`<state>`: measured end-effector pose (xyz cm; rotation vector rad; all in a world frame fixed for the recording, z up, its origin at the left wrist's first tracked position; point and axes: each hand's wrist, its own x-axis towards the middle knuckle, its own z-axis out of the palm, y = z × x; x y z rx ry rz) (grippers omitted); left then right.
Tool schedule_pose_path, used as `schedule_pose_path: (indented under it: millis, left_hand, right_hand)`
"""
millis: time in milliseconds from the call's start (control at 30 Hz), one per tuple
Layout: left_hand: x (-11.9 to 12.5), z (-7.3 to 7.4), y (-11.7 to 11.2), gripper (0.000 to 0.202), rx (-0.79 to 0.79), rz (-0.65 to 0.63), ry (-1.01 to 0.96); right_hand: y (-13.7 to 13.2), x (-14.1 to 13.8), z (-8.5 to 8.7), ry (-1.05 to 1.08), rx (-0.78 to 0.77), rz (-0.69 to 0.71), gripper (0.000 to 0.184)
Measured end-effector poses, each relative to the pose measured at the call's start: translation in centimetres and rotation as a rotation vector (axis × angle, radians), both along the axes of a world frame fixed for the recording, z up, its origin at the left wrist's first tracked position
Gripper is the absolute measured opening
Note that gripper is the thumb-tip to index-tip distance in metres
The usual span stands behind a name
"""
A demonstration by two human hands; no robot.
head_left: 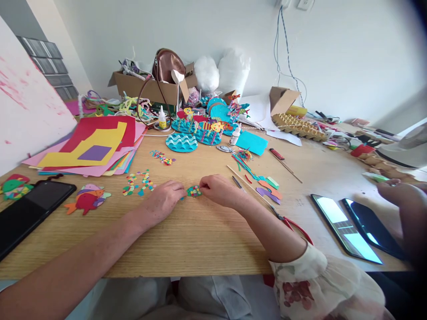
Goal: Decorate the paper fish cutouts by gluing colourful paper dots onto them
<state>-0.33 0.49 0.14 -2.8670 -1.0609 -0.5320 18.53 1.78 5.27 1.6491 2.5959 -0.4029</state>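
On the tabletop (pixel 187 244), seemingly sticking dots (pixel 147 181) onto the fish (pixel 193 191), with left hand (pixel 165 199) bunched at one end and right hand (pixel 216 189) bunched at the other; cannot tell whether clamped. Next, probably calls for gentle, steady pressing.

A pale wall (pixel 120 26) stands behind the wood-grained surface (pixel 200 242). Thin cables (pixel 283 35) hang down the wall near a white socket (pixel 304 4).

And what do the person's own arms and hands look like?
Both the left hand and right hand are gloveless, with bare forearms. The right arm wears a loose, off-white sleeve, gathered near its end, with a dark-red flower print.
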Motion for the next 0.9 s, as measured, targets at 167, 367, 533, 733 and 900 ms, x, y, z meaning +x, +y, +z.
schedule_pose_path:
  millis: [167,367,533,733,900]
  left_hand:
    - [0.0,0.0,-0.1,0.027,0.005,0.001,0.015]
    - [0.0,-0.1,0.0,0.027,0.004,-0.003,-0.003]
    - [-0.1,-0.1,0.0,0.027,-0.020,-0.004,0.000]
    - [-0.3,0.3,0.0,0.026,-0.039,0.005,-0.185]
    - [-2.6,2.9,1.0,0.021,-0.050,0.224,-0.540]
  right_hand:
    - [0.0,-0.2,-0.1,-0.018,-0.023,0.019,0.024]
    - [0.0,0.1,0.2,0.043,0.007,-0.028,0.023]
    - [0.2,0.1,-0.3,0.050,-0.025,-0.016,0.023]
    - [-1.0,0.7,1.6,0.209,0.040,-0.065,0.020]
    - [-2.5,1.1,2.2,0.329,0.065,0.005,0.017]
